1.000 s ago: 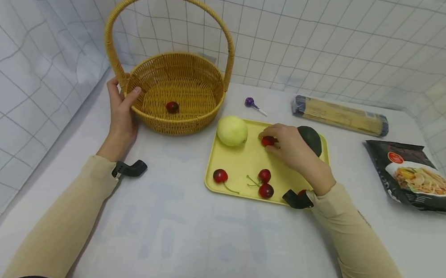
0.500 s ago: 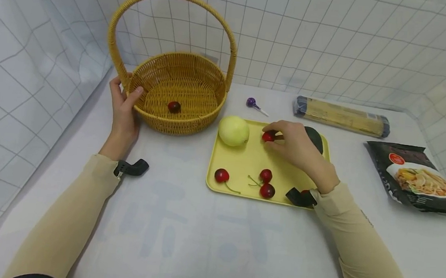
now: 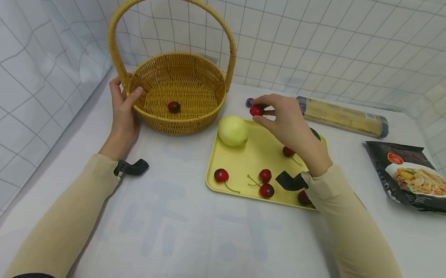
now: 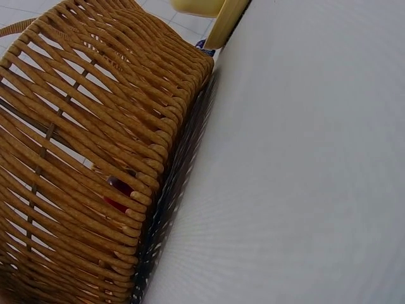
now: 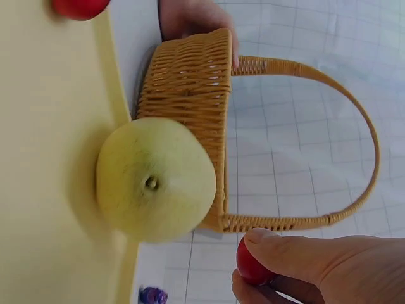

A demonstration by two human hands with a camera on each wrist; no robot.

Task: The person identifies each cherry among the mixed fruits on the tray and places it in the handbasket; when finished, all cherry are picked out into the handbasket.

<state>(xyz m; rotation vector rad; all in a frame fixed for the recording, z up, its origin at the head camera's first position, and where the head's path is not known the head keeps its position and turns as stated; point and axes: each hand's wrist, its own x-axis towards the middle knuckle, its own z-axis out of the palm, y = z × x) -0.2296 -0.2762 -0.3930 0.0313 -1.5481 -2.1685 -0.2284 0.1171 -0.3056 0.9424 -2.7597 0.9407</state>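
Fingers (image 3: 264, 102) of the right hand (image 3: 287, 118) are clamped on a red cherry (image 3: 256, 110), thumb below and fingertips above, held in the air near the far edge of a yellow tray (image 3: 253, 157). Just behind it shows a purple lollipop (image 3: 249, 102), partly hidden. The left hand (image 3: 124, 111) grips a wicker basket (image 3: 171, 126) by its side, thumb over the rim near the handle's foot; one dark cherry (image 3: 174, 107) lies inside.

On the tray sit a pale yellow-green fruit (image 3: 233, 131), more cherries (image 3: 267, 190) and a dark green fruit (image 3: 315, 133) mostly covered by the right hand. Beyond, a long yellow package (image 3: 344, 117) bears print too small to read. The black packet (image 3: 414, 179) at right carries a red oval emblem and a picture of noodles; its pale lettering is illegible.

White tabletop (image 3: 205, 236), marked with faint bluish patches, meets creased white sheeting (image 3: 317, 40) with grid lines. Both forearms, in beige sleeves (image 3: 66, 218), reach forward from the near edge, the right hand's fingers pointing left.
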